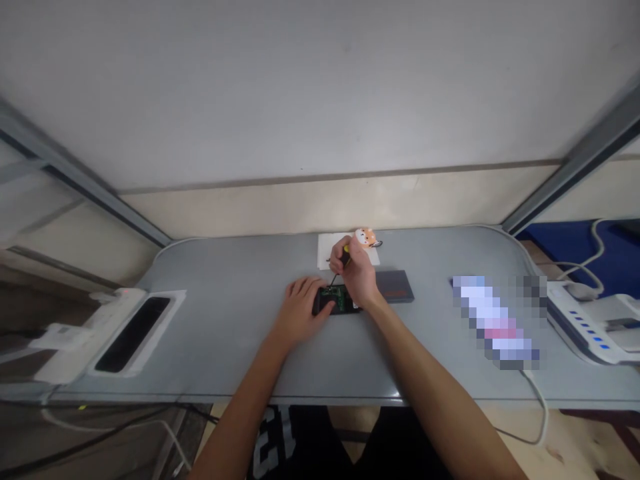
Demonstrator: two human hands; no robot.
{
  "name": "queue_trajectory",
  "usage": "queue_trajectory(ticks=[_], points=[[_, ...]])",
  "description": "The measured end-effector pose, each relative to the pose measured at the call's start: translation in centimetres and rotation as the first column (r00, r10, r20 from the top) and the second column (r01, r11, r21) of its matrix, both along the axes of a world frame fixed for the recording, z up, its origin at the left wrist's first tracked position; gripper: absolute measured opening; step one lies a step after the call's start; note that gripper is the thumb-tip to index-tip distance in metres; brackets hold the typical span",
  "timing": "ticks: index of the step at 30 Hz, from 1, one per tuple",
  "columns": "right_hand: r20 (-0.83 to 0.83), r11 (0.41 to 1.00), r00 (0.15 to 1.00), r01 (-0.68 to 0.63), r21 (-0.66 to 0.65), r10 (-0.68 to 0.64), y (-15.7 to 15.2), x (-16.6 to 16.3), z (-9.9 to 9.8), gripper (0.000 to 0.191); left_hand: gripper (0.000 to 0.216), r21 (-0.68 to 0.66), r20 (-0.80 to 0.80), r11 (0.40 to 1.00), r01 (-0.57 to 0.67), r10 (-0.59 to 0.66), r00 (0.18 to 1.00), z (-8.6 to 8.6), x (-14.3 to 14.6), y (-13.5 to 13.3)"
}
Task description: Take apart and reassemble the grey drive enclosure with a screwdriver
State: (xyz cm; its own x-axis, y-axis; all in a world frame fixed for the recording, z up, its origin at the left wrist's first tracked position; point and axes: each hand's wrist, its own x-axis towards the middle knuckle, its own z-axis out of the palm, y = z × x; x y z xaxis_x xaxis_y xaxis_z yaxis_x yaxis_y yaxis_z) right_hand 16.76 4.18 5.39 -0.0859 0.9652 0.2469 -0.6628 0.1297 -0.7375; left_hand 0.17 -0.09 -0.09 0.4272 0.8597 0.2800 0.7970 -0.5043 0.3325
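A small black device with an exposed green circuit board [337, 299] lies in the middle of the grey table [240, 333]. My left hand [300, 308] rests on its left end, fingers curled over the edge and holding it down. My right hand [356, 272] is closed round a small screwdriver with a yellow and black handle [345, 256], its tip pointing down onto the board. A dark flat cover [397, 286] lies just to the right of my right hand.
A white paper sheet [327, 250] and a small orange-and-white figure [365, 237] sit behind the hands. A white tray with a black inset [134, 332] lies at the left, a power strip [583, 320] and cables at the right, next to a blurred patch.
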Motion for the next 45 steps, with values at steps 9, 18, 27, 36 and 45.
queue_trajectory(ticks=[9,18,27,36,45], points=[[-0.034,1.000,0.999,-0.010,-0.009,0.010,0.02,0.19,0.33,0.047,0.031,0.001,-0.003,1.000,0.001,-0.001,1.000,0.04,-0.01,0.10],[-0.020,1.000,1.000,-0.020,0.004,0.020,0.03,0.08,0.21,0.047,0.029,-0.014,-0.007,1.000,-0.002,0.001,1.000,0.06,-0.03,0.09],[0.011,1.000,1.000,-0.017,-0.008,0.018,-0.12,-0.01,0.19,0.050,0.029,-0.012,0.000,1.000,-0.002,0.002,1.000,0.06,-0.01,0.06],[0.021,1.000,1.000,0.001,-0.004,-0.001,-0.04,0.17,0.31,0.050,0.029,-0.020,0.002,1.000,-0.003,0.003,1.000,0.24,0.04,0.01],[0.002,1.000,1.000,-0.008,-0.002,0.008,-0.06,0.30,0.36,0.047,0.030,-0.021,0.002,1.000,-0.008,0.009,1.000,0.16,0.11,0.06]])
